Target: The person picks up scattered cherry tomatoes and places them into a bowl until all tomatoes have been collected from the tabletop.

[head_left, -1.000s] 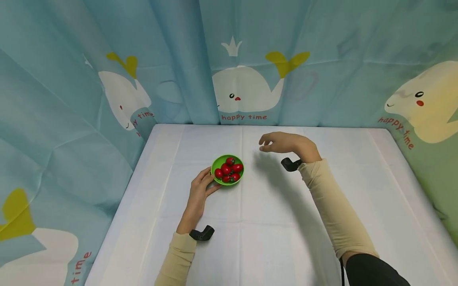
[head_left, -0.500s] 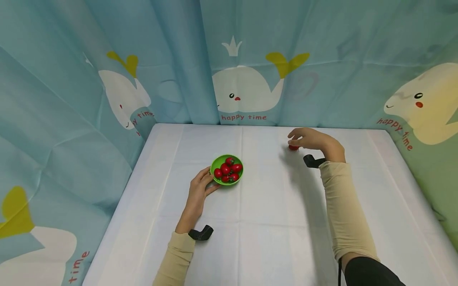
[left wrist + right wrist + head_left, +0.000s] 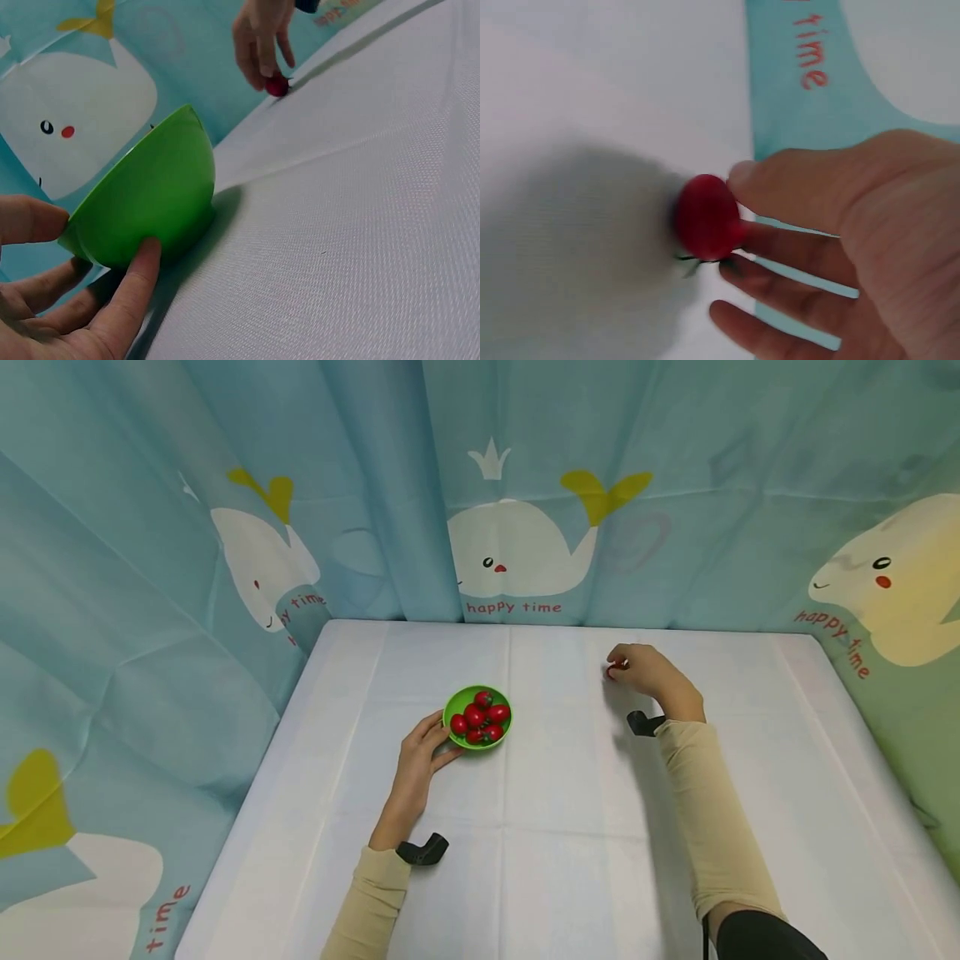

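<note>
My left hand (image 3: 415,768) holds a small green bowl (image 3: 150,191) by its side, thumb at the rim and fingers against the lower wall. Several red cherry tomatoes (image 3: 474,717) with green stems lie in that bowl on the white table. Farther right, near the back of the table, my right hand (image 3: 654,677) pinches a single cherry tomato (image 3: 706,217) between thumb and fingertips. Its green leaves point away from the thumb in the right wrist view. From the head, the fingers cover most of this tomato.
A white cloth covers the table (image 3: 570,877). Behind and left of it hangs a blue curtain (image 3: 360,460) with printed whales, close along the table's edges. Black wrist cameras, such as the one on the left wrist (image 3: 423,850), stick out beside both wrists.
My right hand has moved right from near the table's middle to a cherry tomato, then its fingers have come together on it. The left hand and the bowl have stayed in place.
</note>
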`<state>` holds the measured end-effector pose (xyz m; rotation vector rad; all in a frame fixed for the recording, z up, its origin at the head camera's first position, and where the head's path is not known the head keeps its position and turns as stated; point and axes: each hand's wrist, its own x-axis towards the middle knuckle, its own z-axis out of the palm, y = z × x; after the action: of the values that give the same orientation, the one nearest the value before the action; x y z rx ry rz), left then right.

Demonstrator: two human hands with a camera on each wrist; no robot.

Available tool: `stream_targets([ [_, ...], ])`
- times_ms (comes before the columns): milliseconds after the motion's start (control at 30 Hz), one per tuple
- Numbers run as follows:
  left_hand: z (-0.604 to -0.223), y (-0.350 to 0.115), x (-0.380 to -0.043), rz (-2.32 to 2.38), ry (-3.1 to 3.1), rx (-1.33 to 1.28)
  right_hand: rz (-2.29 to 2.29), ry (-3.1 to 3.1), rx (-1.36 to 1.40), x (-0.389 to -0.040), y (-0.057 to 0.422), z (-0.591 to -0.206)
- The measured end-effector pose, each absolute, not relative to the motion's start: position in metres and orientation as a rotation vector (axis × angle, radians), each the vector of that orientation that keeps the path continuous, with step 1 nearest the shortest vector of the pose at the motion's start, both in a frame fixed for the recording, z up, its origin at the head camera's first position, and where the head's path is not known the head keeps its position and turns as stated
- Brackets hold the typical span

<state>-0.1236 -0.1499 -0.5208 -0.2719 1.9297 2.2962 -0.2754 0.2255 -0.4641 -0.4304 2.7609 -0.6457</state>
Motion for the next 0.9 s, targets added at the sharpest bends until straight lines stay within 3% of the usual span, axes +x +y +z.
stream_targets([
  [500, -0.522, -0.150, -0.123, 2.296, 1.933, -0.263, -0.620, 2.870, -0.491, -0.258, 0.220, -0.480],
  [900, -0.520, -0.149, -0.122, 2.301, 1.925, -0.272, -0.484, 2.896, -0.737, -0.253, 0.225, -0.477],
])
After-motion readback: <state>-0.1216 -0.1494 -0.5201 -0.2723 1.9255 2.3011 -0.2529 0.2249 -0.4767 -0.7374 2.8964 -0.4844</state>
